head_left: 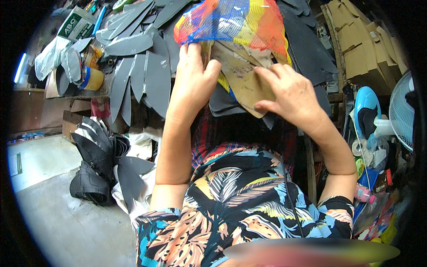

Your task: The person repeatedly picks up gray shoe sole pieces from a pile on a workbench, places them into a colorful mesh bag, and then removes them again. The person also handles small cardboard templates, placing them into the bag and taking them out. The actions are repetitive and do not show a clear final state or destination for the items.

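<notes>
A mesh bag in red, blue and yellow lies on the workbench in front of me. From its mouth sticks a worn tan sole-shaped sheet with dark smudges, more tan pieces behind it. My left hand has its fingers curled over the bag's blue rim, the thumb beside the tan pieces. At the right edge of the tan sheet, my right hand grips it with fingers above and thumb lower down. The mesh hides whatever else is inside the bag.
Dark grey sole-shaped sheets cover the bench and overhang its front edge. A yellow jar stands at the left. Black shoe parts are piled on the lower left. Flattened cardboard and a fan are on the right.
</notes>
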The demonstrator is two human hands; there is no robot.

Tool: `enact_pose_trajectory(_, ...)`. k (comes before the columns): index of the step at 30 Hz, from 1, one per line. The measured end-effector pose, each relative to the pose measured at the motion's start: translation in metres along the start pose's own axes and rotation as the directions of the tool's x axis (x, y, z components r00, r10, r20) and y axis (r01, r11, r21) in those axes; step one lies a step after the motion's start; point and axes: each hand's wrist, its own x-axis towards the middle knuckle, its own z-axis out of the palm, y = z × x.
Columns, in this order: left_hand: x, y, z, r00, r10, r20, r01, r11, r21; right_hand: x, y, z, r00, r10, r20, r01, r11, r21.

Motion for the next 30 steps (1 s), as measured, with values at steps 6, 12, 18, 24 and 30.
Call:
enact_pose_trajectory(6, 0.001, 0.006, -0.003, 0.999, -0.030, -0.016, 0.030, 0.999, -0.041, 0.001, 0.001, 0.000, 0.981, 0.166, 0.097, -0.183, 0.960, 0.214)
enact_pose_trajectory(12, 0.006, 0.000, -0.001, 0.999, 0.020, -0.025, -0.020, 1.000, 0.015, 0.018, 0.026, 0.009, 0.973, 0.160, 0.167, -0.231, 0.638, 0.735)
enact_pose_trajectory(18, 0.002, 0.021, 0.010, 0.997, 0.071, 0.027, -0.074, 0.993, 0.094, 0.064, 0.009, 0.036, 0.943, 0.292, 0.160, -0.207, 0.137, 0.969)
enact_pose_trajectory(24, -0.007, 0.037, 0.007, 0.987, -0.029, 0.157, -0.021, 0.951, 0.308, 0.074, 0.006, 0.032, 0.977, 0.149, 0.152, -0.166, 0.082, 0.983)
enact_pose_trajectory(30, -0.004, 0.019, 0.004, 0.907, 0.392, 0.152, -0.413, 0.765, 0.494, 0.063, 0.053, 0.015, 0.995, 0.016, -0.100, 0.018, 0.943, 0.334)
